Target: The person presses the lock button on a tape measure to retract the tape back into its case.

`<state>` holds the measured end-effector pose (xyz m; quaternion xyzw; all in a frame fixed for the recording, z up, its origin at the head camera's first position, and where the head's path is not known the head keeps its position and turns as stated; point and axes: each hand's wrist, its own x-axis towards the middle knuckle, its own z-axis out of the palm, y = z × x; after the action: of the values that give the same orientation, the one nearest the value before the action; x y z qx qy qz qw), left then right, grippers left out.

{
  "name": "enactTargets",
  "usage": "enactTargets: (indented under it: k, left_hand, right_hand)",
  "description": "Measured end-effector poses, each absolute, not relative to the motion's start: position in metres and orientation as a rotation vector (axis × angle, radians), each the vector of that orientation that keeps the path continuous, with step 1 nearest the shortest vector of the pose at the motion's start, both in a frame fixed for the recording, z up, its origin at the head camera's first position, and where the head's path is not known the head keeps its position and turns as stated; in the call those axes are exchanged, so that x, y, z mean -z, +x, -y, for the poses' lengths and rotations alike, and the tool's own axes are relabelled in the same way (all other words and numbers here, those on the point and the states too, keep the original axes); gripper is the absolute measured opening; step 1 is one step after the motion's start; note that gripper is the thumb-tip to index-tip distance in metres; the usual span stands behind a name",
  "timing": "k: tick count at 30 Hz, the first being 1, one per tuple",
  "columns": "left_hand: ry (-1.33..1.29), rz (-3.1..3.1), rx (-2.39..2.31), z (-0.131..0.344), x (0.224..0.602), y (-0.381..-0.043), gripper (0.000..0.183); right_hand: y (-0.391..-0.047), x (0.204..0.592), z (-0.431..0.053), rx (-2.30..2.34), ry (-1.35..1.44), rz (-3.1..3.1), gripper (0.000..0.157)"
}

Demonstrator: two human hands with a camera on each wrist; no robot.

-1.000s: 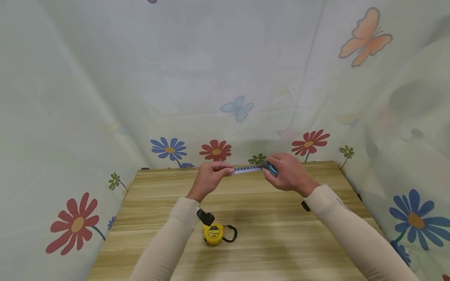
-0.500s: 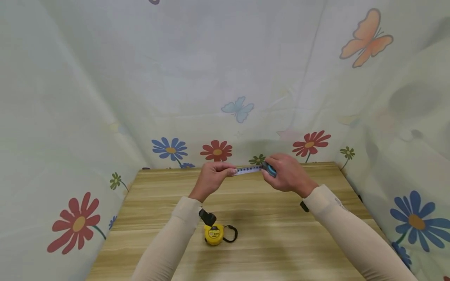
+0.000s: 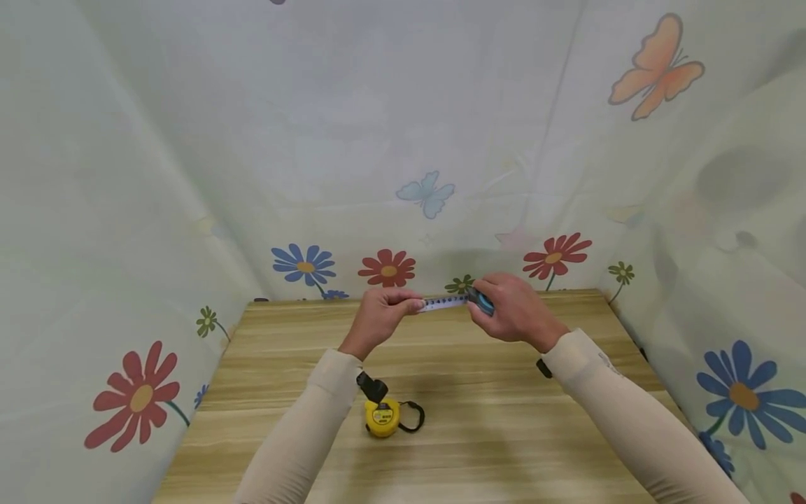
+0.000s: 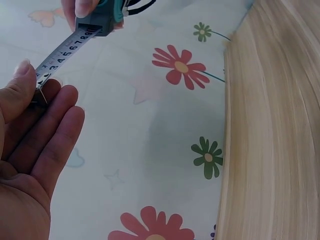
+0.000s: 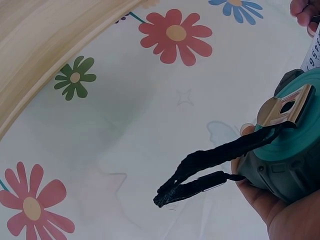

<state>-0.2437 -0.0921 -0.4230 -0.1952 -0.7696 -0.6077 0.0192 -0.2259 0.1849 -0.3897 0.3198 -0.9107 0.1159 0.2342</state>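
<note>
My right hand grips a teal and dark grey tape measure above the far part of the table. A metal clip and a black wrist strap show on its side in the right wrist view. From its mouth runs a short length of white numbered blade toward the left. My left hand pinches the blade's hooked end between thumb and fingers. Nearer to me, a yellow tape measure with a black strap loop lies on the table, close to my left forearm.
The wood-grain table ends at a white curtain printed with flowers and butterflies, which also hangs along the left and right sides. A black wrist camera sits on my left sleeve.
The visible blade is slightly shorter than a second ago, and my hands are a little closer together. The yellow tape measure stays in place.
</note>
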Motion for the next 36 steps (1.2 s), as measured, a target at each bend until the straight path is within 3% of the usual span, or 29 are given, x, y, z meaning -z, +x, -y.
enactTargets:
  k: [36]
  left_hand:
    - [-0.691, 2.438, 1.759, 0.077, 0.427, -0.241, 0.015]
  right_hand:
    - [-0.218, 0.392, -0.180, -0.331, 0.890, 2.518, 0.025]
